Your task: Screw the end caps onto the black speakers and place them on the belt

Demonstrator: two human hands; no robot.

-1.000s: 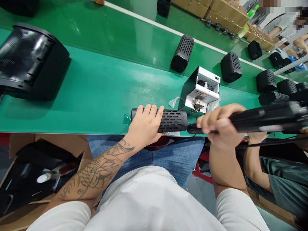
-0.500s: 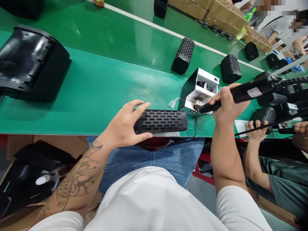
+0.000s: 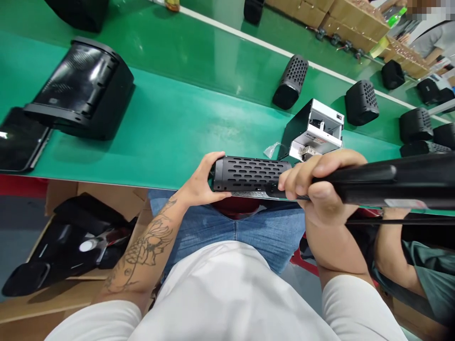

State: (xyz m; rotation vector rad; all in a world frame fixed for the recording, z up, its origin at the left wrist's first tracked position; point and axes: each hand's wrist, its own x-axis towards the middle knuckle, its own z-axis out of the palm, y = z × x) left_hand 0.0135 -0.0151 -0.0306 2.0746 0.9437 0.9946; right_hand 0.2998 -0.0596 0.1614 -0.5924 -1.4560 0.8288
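A black slotted housing (image 3: 252, 173) lies lengthwise at the near edge of the green bench. My left hand (image 3: 202, 182) grips its left end, thumb on the near side and fingers on the far side. Closed around a black electric screwdriver (image 3: 398, 182), my right hand (image 3: 325, 182) holds it nearly level. The screwdriver's tip is at the near long side of the housing, toward its right part; I cannot tell whether it sits in a screw. Behind my right hand stands a white and black screw feeder (image 3: 329, 125), partly covered by my fingers.
A large black housing with a glossy face (image 3: 85, 90) stands at left, beside a dark phone-like slab (image 3: 21, 142). Further slotted housings (image 3: 291, 78) stand along the bench. A small plastic bag (image 3: 272, 150) lies by the feeder. A co-worker's arm (image 3: 394, 251) is at right.
My right hand has brought the screwdriver from the feeder's front to the near side of the housing. My left hand has closed onto the housing's left end. The view has shifted left.
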